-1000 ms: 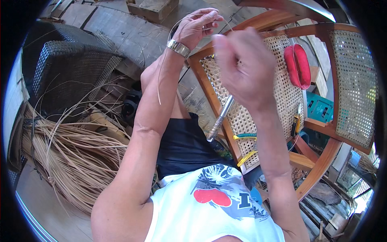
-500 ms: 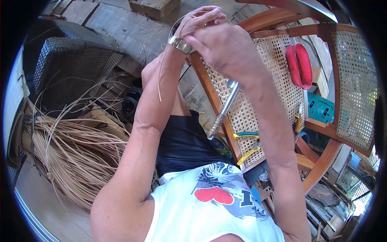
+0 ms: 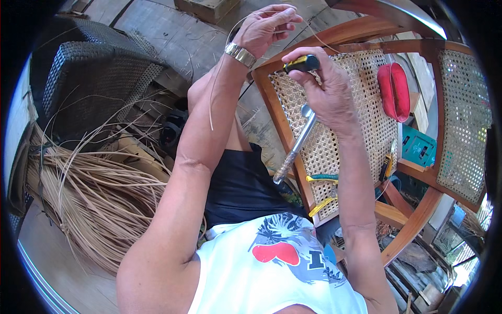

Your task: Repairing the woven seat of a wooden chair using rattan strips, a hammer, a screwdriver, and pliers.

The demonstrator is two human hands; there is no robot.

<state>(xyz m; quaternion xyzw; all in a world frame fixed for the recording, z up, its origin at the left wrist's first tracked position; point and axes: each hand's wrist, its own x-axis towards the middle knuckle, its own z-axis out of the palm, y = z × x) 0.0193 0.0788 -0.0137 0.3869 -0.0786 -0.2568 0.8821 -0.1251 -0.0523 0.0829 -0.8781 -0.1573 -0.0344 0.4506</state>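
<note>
My left hand [image 3: 269,30] is raised over the far edge of the chair seat, its fingers closed on a thin cane strand [image 3: 212,107]. One end of the strand hangs along my left forearm, and the other arcs right toward the seat frame. In my right hand [image 3: 332,89] is a tool with a black and yellow handle [image 3: 304,64]; its working end is hard to make out. This hand is over the woven cane seat [image 3: 361,78] of a wooden chair. Just below it lies a metal hammer [image 3: 299,141], its worn handle reaching past the seat's edge.
Pliers with green and yellow handles [image 3: 325,192] lie on the near seat edge, and yellow-black pliers [image 3: 387,161] on the right. A red oval holder [image 3: 393,93] sits farther back. The chair's cane back [image 3: 463,120] stands right. A large cane bundle [image 3: 99,201] lies left.
My right hand has drawn away from the left, toward the right and nearer, uncovering the dark-handled tool. My left hand has shifted slightly right and still grips the strand.
</note>
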